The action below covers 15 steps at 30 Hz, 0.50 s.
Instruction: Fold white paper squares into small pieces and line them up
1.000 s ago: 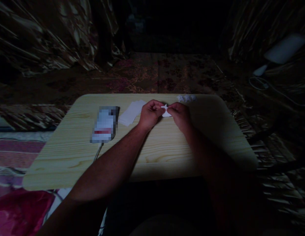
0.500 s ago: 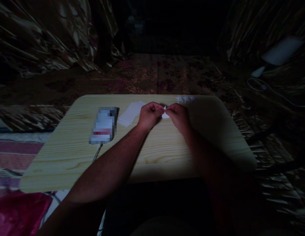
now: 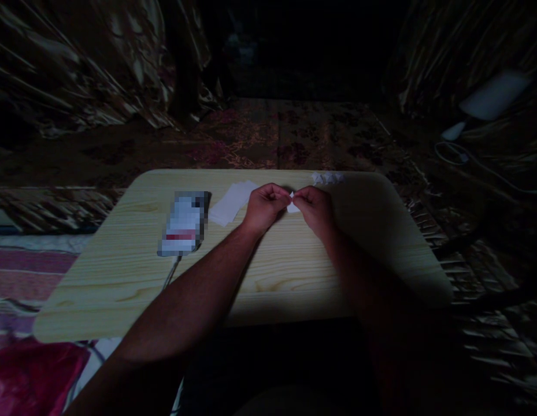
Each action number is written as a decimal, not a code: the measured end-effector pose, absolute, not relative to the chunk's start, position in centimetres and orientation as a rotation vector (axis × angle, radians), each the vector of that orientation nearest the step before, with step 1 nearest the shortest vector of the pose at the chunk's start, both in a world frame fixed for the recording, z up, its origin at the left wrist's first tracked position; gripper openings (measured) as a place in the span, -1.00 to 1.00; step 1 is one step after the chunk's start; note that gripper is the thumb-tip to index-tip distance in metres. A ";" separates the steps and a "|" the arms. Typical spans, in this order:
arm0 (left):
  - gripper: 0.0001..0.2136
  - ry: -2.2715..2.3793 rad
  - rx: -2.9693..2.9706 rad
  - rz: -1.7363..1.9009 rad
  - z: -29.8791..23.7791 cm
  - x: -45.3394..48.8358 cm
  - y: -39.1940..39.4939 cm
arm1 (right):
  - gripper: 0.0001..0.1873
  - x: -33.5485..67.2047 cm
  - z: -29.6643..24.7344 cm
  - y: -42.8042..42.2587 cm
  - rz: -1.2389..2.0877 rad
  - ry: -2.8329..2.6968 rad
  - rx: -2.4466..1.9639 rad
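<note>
Between my two hands is a small piece of folded white paper [image 3: 292, 206], with a pointed tip showing above the fingers and a wider part below. My left hand [image 3: 266, 207] pinches it from the left with thumb and forefinger. From the right, my right hand [image 3: 314, 209] pinches the same paper, the fingertips of both hands almost touching. Just left of my left hand lies a fanned stack of white paper sheets [image 3: 230, 204]. Beyond my right hand, three small folded paper pieces [image 3: 328, 178] sit in a row near the table's far edge.
A pale wood-grain table [image 3: 121, 260] bears everything. On its left lies a blurred-out phone [image 3: 184, 224] with a cable [image 3: 170, 273] running toward me. A white lamp [image 3: 493, 98] stands in the dark at far right. Patterned cloth [image 3: 251, 133] hangs beyond the table.
Both hands keep their pinch on the paper, with only slight finger movement. The whole view has shifted a little, so everything appears slightly lower.
</note>
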<state>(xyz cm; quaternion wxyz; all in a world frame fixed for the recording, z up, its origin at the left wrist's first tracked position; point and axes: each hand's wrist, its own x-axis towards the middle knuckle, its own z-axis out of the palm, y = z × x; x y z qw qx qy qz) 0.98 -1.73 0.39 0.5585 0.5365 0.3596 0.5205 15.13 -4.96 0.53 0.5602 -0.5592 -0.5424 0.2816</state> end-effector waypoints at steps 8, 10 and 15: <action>-0.79 0.836 1.247 1.187 0.5 1.0 -1.9 | -0.87 15.2 0.8 -5.1 0.689 -1.286 -1.326; -0.78 0.835 1.242 1.177 0.4 1.0 -1.8 | -0.86 15.2 0.7 -5.1 0.685 -1.283 -1.329; -0.79 0.836 1.230 1.181 0.2 0.9 -1.6 | -0.86 15.1 0.3 -5.0 0.654 -1.309 -1.320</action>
